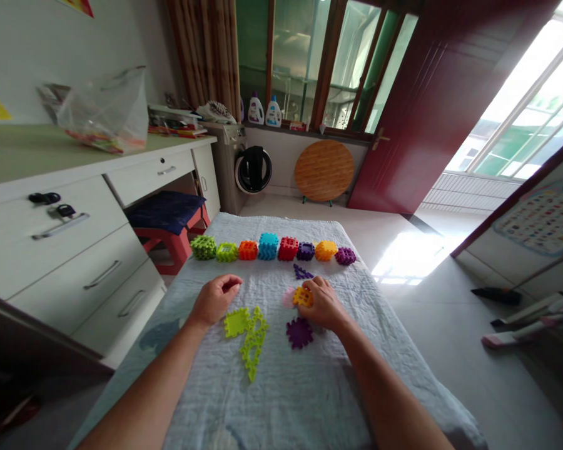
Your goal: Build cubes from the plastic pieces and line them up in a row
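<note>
My right hand has its fingers closed on an orange-yellow interlocking puzzle tile, low over the cloth. A purple tile with a toothed edge lies just below that hand, and a dark purple triangular piece lies above it. My left hand is at the left with fingers curled together; nothing shows in them. Near its wrist lie a lime-green square tile and lime-green triangular pieces. A row of assembled cubes, including a blue cube and a red cube, stands beyond both hands.
The pieces lie on a pale blue cloth over a low surface. To the left is a white desk with drawers and a red stool with a dark seat. A washing machine and a round wooden tabletop stand behind.
</note>
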A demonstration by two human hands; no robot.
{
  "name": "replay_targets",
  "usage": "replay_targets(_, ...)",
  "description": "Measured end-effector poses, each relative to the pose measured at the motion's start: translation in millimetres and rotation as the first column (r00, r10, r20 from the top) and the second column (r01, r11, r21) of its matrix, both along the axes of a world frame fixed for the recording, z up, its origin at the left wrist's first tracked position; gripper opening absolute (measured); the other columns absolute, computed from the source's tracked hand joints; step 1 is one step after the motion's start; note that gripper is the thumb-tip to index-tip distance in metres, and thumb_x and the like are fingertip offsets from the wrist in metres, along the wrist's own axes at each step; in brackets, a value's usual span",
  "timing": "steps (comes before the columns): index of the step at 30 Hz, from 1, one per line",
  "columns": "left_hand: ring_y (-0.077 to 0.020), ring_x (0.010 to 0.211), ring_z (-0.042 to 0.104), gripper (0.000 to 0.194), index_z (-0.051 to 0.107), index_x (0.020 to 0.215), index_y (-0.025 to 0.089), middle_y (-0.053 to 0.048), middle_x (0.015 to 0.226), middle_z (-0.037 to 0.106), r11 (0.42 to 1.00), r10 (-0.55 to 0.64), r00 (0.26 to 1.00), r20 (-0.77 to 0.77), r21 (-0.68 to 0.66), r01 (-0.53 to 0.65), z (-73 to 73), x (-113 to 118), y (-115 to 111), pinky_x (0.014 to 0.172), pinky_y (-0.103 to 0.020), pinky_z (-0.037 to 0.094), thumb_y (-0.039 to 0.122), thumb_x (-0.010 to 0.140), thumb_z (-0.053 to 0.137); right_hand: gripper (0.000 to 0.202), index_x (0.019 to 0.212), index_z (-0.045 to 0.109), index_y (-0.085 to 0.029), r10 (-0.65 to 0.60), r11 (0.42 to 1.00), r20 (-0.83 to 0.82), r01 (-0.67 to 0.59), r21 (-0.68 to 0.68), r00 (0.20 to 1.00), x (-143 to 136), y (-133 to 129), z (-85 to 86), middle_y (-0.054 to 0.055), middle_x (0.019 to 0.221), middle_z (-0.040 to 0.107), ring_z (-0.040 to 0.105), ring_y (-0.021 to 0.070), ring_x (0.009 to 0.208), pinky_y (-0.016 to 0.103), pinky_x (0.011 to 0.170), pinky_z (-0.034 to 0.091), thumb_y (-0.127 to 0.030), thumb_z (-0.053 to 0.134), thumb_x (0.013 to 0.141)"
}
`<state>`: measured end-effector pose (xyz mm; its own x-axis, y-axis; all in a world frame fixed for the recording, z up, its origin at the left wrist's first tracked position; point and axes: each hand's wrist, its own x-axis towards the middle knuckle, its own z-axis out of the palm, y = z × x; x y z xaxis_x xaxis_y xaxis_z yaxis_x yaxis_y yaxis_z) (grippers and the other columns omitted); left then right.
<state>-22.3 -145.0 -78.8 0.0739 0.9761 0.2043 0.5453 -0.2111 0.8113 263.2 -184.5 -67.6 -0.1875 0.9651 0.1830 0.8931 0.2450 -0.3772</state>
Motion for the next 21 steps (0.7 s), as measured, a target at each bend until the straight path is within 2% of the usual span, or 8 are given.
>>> replay_targets(6,-0.0187,0.075,0.065,0.024,0.066,0.083,0.019,-0.002,0.080,0.072,1.000,0.000,1.000,0.003,0.000,0.000,0.4,0,1,0.072,-0.026,0.050,0.038,0.073,0.054,0.032,0.093,0.059,-0.020,-0.021,1.000,-0.004,0.021,0.000,1.000,0,-1,3.5,0.005,0.094,0.052,0.047,0.0213,0.089,0.033,0.082,0.039,-0.031,0.067,0.064)
replay_targets(10,-0.0184,0.075,0.065,0.024,0.066,0.083,0.020,-0.002,0.079,0.071,1.000,-0.012,1.000,0.019,-0.007,0.012,-0.8,0,1,0.071,-0.026,0.050,0.038,0.074,0.054,0.031,0.092,0.059,-0.020,-0.015,1.000,-0.015,0.015,-0.001,1.000,-4,-4,3.7,0.005,0.092,0.053,0.046,0.0210,0.088,0.033,0.082,0.039,-0.027,0.067,0.062)
replay_targets(14,-0.0185,0.076,0.064,0.024,0.065,0.083,0.020,-0.002,0.080,0.071,1.000,-0.007,1.000,-0.011,-0.005,0.007,-0.3,0,1,0.072,-0.026,0.049,0.038,0.075,0.052,0.038,0.098,0.059,-0.019,0.017,1.000,-0.031,-0.016,0.026,0.999,8,2,9.5,0.005,0.095,0.052,0.047,0.0207,0.089,0.033,0.082,0.040,-0.025,0.067,0.061)
replay_targets(16,-0.0187,0.077,0.064,0.025,0.065,0.084,0.020,-0.002,0.081,0.071,1.000,-0.007,1.000,-0.022,-0.004,0.007,0.5,0,1,0.073,-0.026,0.049,0.039,0.075,0.051,0.042,0.104,0.058,-0.019,0.003,0.997,-0.026,-0.001,0.077,1.000,24,14,18.7,0.006,0.099,0.052,0.047,0.0213,0.092,0.034,0.084,0.039,-0.023,0.065,0.063)
replay_targets(18,-0.0188,0.078,0.064,0.026,0.065,0.084,0.020,-0.002,0.082,0.071,1.000,-0.008,1.000,-0.024,-0.007,0.008,1.1,0,1,0.073,-0.026,0.049,0.039,0.075,0.051,0.049,0.110,0.056,-0.019,-0.066,0.988,-0.009,0.067,0.141,0.998,45,33,31.7,0.007,0.106,0.051,0.046,0.0224,0.095,0.035,0.086,0.038,-0.020,0.063,0.062)
replay_targets(21,-0.0186,0.078,0.065,0.026,0.066,0.085,0.020,-0.002,0.082,0.071,1.000,-0.006,1.000,-0.025,-0.005,0.006,1.3,0,1,0.074,-0.025,0.048,0.039,0.075,0.051,0.050,0.112,0.057,-0.021,-0.169,0.973,0.030,0.162,0.161,0.985,75,70,52.0,0.007,0.107,0.052,0.045,0.0245,0.099,0.036,0.088,0.037,-0.027,0.066,0.063)
